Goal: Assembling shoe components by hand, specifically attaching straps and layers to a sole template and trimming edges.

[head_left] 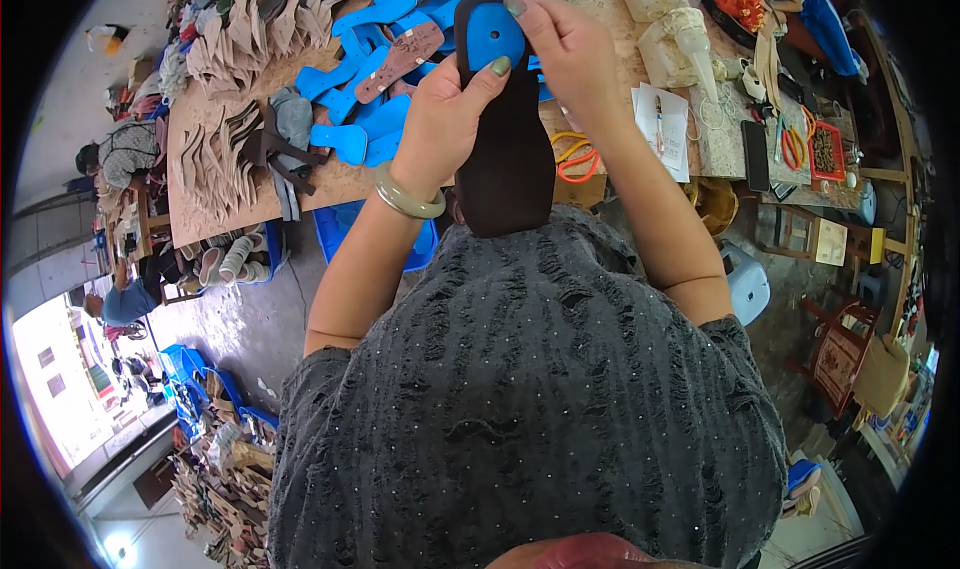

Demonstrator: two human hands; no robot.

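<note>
Near the table's edge I hold up a dark brown shoe insole, its long end hanging toward my lap. A blue rounded pad with a small hole covers its upper end. My left hand grips the insole's left side, the thumb lying on the blue pad's lower edge. At the upper right, my right hand pinches the rim between thumb and fingers. Both hands' undersides and most fingertips behind the insole are hidden. Just beyond lies a pile of blue insoles, with a pinkish spotted sole-shaped template on top.
Stacks of beige sole pieces cover the table's left. To the right are orange-handled scissors, white paper with a pen, a black phone, a glue bottle and a red basket. A blue stool stands below.
</note>
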